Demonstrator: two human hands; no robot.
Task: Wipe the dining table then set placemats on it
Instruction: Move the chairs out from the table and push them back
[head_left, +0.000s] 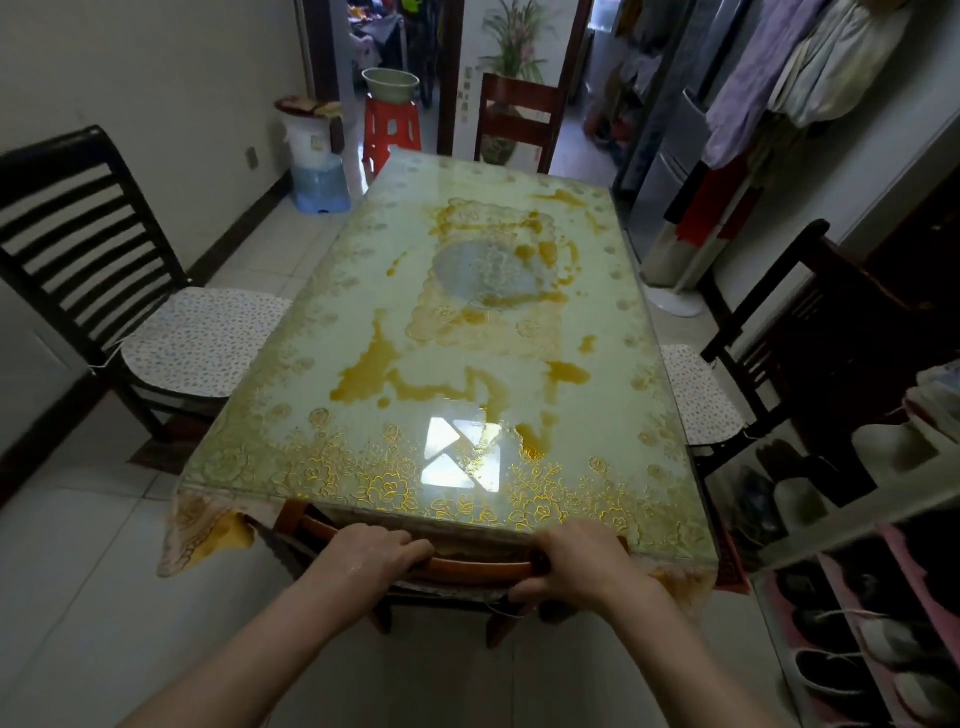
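The dining table (363, 291) runs away from me, a glass top over a pale cloth with gold flower patterns and yellow-brown stains. A wooden chair (467, 569) is tucked under the near end, only its curved top rail showing. My left hand (371, 553) is closed over the rail's left part. My right hand (582, 564) grips the rail's right part. No cloth or placemat is in view.
A black slatted chair (104, 260) with a cushion stands at the left, a dark chair (810, 332) at the right, another wooden chair (519, 119) at the far end. A shoe rack (857, 597) is close on my right. A red stool (392, 130) with a basin stands by the doorway.
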